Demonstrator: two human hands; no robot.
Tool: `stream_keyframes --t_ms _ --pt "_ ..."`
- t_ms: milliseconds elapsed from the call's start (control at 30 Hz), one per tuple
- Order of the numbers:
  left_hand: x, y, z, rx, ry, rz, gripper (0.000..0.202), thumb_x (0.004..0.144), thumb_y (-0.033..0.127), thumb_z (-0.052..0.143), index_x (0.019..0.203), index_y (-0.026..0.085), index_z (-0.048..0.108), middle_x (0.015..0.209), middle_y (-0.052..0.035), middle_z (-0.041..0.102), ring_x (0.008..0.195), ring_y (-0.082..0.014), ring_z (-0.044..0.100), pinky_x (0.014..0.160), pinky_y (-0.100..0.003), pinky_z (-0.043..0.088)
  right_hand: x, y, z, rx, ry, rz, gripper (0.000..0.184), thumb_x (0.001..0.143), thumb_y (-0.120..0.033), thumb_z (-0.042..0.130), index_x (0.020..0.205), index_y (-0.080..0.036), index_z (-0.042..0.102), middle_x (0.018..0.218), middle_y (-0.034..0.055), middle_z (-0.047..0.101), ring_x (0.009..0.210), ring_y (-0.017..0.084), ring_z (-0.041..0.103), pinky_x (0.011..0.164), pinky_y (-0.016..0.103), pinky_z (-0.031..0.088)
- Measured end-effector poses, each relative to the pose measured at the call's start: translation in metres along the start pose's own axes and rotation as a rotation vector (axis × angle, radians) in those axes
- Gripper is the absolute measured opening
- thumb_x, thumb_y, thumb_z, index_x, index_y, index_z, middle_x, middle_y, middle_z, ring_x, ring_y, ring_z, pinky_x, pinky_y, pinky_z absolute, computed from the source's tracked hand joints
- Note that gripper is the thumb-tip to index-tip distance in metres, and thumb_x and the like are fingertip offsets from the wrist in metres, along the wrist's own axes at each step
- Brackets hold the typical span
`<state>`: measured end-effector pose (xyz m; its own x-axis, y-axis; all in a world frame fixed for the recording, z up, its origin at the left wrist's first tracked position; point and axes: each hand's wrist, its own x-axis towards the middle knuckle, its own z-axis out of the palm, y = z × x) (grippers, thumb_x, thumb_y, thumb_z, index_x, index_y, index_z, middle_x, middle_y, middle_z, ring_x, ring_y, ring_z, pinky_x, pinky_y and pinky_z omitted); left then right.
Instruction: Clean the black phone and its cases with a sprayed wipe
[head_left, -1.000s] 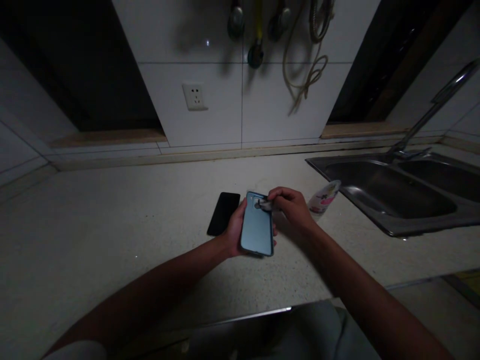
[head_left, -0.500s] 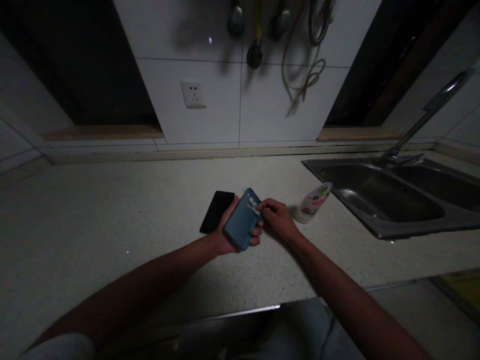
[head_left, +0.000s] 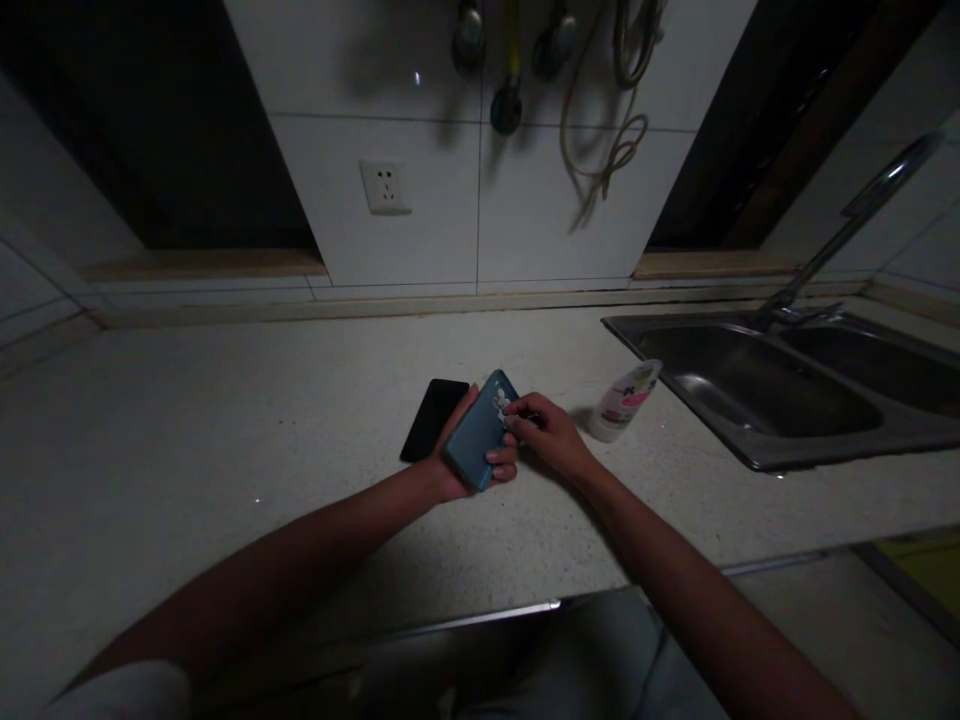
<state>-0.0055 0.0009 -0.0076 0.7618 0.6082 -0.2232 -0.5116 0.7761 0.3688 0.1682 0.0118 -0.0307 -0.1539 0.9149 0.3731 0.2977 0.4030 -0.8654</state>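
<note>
**Case [head_left: 474,442] in left hand [head_left: 450,484], right hand [head_left: 553,435] at its far end**

I see one case, its long axis slanting away rightward, gripped by the left hand. The right hand's bunched fingers meet its right edge (whether pinching anything, I can't tell). One phone [head_left: 432,422] lies left on the worktop [head_left: 300,420]; one bottle [head_left: 624,402] stands right.

Blue phone case [head_left: 474,446], tilted; black phone [head_left: 430,422], flat

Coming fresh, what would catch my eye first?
Probably the blue phone case in the left hand, with the right hand at its upper edge. A black, phone-like slab lies on the counter left of it; to the right are a pale tube and a steel sink.
</note>
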Motion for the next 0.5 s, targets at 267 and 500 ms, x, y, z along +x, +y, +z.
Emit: stream_keyframes --t_ms 267,500 --pt "0.0004 0.0009 -0.0031 -0.013 -0.019 -0.018 0.069 0.095 0.074 0.029 0.093 0.016 0.066 0.068 -0.0017 0.052 0.043 -0.008 0.036 0.046 -0.024 0.033 0.0009 0.0023 0.0002 -0.005 0.025 0.024 0.02 0.085 -0.04 0.062 0.084 -0.021 0.067 0.081 0.0018 0.066 0.079 0.018 0.06 0.075 0.032 0.047" --pt "0.0003 0.0001 -0.0068 -0.08 -0.021 -0.023 0.07 0.095 0.075 0.028 0.092 0.015 0.063 0.067 0.0003 0.048 0.039 -0.005 0.03 0.043 -0.021 0.029 0.001 0.0038 0.0023 0.07 0.049 0.045 0.024 0.085 -0.045 0.064 0.083 -0.021 0.067 0.081 0.0023 0.066 0.079 0.018 0.06 0.072 0.031 0.047"
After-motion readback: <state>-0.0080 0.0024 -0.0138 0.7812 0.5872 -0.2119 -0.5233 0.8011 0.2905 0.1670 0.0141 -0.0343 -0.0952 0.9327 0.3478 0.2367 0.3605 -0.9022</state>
